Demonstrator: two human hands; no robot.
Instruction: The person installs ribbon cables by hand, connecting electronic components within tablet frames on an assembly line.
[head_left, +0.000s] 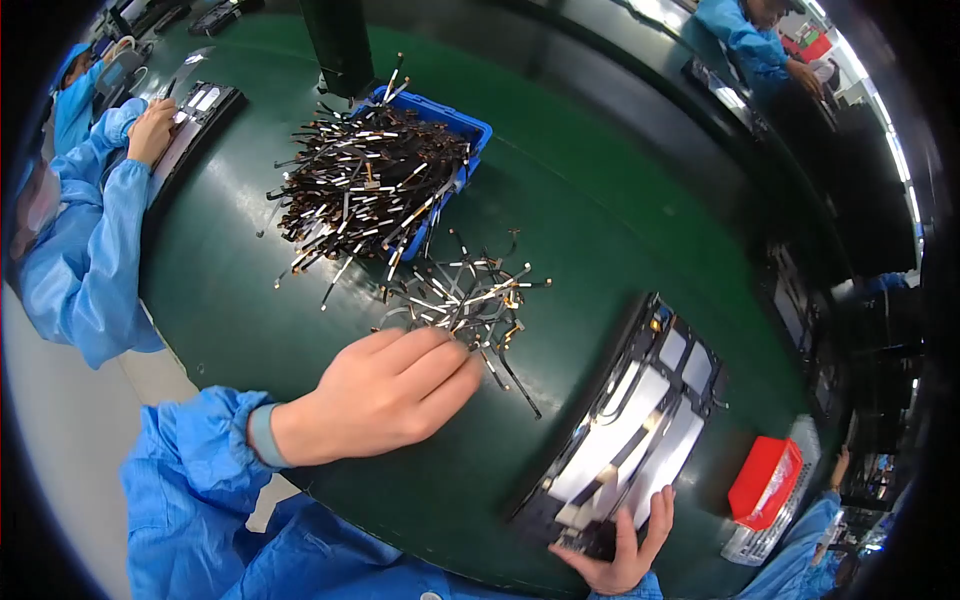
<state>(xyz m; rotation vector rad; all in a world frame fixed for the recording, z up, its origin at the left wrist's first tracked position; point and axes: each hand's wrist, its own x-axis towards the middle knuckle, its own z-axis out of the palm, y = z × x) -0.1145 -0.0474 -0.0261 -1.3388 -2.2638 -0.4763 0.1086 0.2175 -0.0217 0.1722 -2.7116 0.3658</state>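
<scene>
Green tabletop (575,225): curled left hand (388,393) touches strips (480,296).

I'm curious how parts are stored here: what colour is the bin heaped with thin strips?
The bin is blue, seen in the head view.

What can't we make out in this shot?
All in the head view:
- Whether the left hand pinches any loose strips: hidden by the hand itself.
- The blue bin's floor: buried under heaped strips.
- Most of the right sleeve: cut off by the lower edge.
- Fine parts on the black device: too small.
</scene>
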